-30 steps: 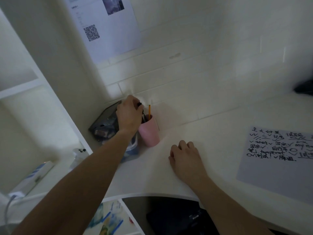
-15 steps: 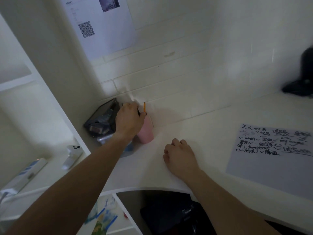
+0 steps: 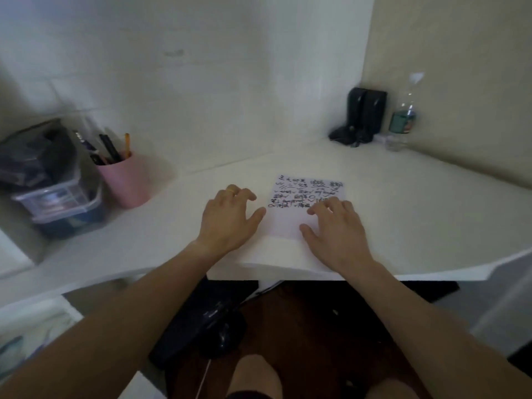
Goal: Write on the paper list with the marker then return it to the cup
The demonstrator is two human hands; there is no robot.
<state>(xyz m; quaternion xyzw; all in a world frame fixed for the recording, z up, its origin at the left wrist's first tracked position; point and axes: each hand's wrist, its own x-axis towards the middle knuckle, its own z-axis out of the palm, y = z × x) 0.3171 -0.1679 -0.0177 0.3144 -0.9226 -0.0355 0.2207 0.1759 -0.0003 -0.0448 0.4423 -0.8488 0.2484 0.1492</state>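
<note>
Resting palm-down on the white desk, both hands are empty and nothing is gripped in either one. The left hand lies with fingers loosely spread and released, a ring on one finger, its thumb tip just touching the left edge of the paper list. The right hand sits on the lower right part of the sheet, fingers relaxed and slightly curled, fingertips covering the last words of the bottom line of handwriting. The writing fills the far end of the sheet, beyond the fingertips of both hands; the near part, between the two thumbs, is blank. Well away to the left of the left hand's fingers stands the pink cup, upright on the desk, with several dark pens and an orange pencil poking out of its top (which of the dark sticks is the marker, I cannot tell, the picture is soft there). Just beyond the cup on its left is a clear plastic bin stuffed with dark items. Far beyond the right hand's fingertips, in the back corner, stand two black speakers with a water bottle just beside them on the right. Below the desk edge, bare knees are in view.
</note>
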